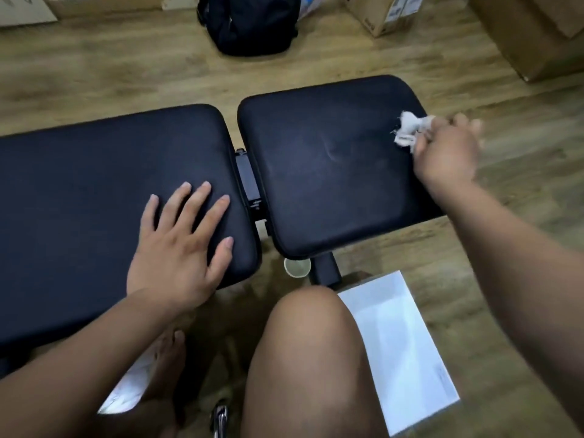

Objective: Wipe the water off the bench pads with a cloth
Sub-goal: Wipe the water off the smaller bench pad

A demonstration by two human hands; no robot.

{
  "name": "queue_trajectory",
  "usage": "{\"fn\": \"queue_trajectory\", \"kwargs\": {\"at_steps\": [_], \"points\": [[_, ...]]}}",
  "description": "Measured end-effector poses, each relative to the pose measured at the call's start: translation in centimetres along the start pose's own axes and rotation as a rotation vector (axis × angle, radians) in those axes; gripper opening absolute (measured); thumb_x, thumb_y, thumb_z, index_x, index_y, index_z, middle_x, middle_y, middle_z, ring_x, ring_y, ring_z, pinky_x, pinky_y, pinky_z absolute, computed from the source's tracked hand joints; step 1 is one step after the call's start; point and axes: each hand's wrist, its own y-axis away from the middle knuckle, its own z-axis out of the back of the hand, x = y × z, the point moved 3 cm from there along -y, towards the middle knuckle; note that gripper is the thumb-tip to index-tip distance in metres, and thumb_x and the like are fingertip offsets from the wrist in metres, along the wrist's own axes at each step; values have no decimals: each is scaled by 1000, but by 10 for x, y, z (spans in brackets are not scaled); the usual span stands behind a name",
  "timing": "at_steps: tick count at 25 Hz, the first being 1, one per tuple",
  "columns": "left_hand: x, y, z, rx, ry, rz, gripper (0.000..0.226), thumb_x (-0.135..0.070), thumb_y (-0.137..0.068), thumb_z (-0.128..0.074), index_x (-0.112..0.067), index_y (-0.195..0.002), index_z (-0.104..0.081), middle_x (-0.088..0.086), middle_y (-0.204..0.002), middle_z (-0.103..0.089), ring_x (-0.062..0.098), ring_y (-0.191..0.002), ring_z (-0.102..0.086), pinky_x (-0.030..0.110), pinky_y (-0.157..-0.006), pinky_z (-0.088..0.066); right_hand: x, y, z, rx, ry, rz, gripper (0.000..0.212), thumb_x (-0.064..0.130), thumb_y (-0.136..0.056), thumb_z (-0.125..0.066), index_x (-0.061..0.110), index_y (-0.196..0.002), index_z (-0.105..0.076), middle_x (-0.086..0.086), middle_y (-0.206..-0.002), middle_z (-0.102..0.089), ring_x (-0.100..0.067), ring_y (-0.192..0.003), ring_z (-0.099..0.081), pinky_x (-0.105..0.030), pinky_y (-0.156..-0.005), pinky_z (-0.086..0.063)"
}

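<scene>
The long black padded bench pad (104, 191), cut off at the left edge, bears the left hand (180, 248) — flat, fingers spread. On the shorter black pad (328, 165) beside it, the blurred right hand (447, 153) clutches a crumpled white cloth (409, 129) at the far right edge — fingers hard to make out.

Side by side: long pad (110, 191) left, short pad (331, 165) right, narrow gap between; left hand (180, 248) flat on long pad's near right corner; right hand (448, 153) with cloth (409, 129) at short pad's right edge. On floor (126, 74): cup (297, 267) below short pad, paper (401, 343) beside it, bag (252, 23) behind pads.
</scene>
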Motion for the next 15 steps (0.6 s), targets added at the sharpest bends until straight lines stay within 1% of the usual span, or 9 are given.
{"fn": "queue_trajectory", "kwargs": {"at_steps": [1,3,6,7,8,10,12,14,15], "points": [[0,-1,0,2,-3,-10,62,-48,-96,-30,-19,-150,-42,11,-157,-36,33,-148,-27,58,-120,-16,15,10,-4,9,-31,-11,29,23,-92,-44,5,-110,-57,-20,-119,-51,-41,-111,-47,-46,-93,-42],[2,-1,0,-12,13,-1,63,-48,-96,-30,-19,-150,-43,11,-158,-36,33,-148,-27,58,-119,-16,94,54,-18,66,-139,186,23,16,-93,-46,7,-111,-56,-16,-116,-52,-35,-106,-53,-39,-84,-45],[1,3,1,-46,29,-8,63,-50,-97,-28,-20,-151,-42,10,-159,-35,32,-149,-26,57,-120,-15,186,123,-20,157,-235,704,21,18,-93,-51,12,-112,-55,-9,-113,-51,-28,-103,-51,-34,-72,-40],[2,0,1,-56,41,-9,63,-50,-97,-28,-20,-151,-42,10,-158,-36,32,-148,-26,57,-120,-15,184,111,-18,136,-237,754,21,19,-94,-49,12,-112,-54,-10,-113,-51,-29,-102,-51,-34,-71,-38],[3,0,0,-69,47,-18,63,-49,-97,-29,-19,-150,-42,12,-158,-37,33,-148,-27,57,-120,-15,163,86,-18,104,-207,702,21,20,-95,-47,11,-113,-54,-12,-113,-52,-30,-101,-53,-35,-72,-39],[2,2,-3,-93,37,-13,63,-48,-96,-31,-18,-150,-44,13,-157,-38,35,-147,-29,57,-120,-16,101,14,-25,37,-158,379,26,21,-96,-41,8,-116,-52,-17,-117,-54,-36,-104,-55,-40,-80,-43],[0,2,-3,-119,26,-9,62,-47,-96,-32,-17,-149,-44,13,-157,-38,35,-147,-30,58,-119,-17,50,-46,-23,16,-148,94,34,23,-95,-40,5,-124,-44,-22,-128,-47,-40,-116,-47,-43,-96,-39],[3,0,-2,-111,16,-17,62,-47,-96,-31,-16,-149,-45,14,-156,-39,36,-146,-31,60,-118,-19,67,-70,-25,37,-159,-45,43,18,-92,-45,7,-133,-37,-20,-138,-39,-37,-128,-38,-41,-104,-33],[2,1,-2,-105,10,-22,63,-47,-96,-30,-16,-149,-45,14,-156,-39,37,-146,-31,60,-118,-19,98,-63,-29,65,-164,-51,45,18,-91,-47,10,-135,-36,-17,-140,-37,-34,-130,-36,-41,-104,-33]]}}
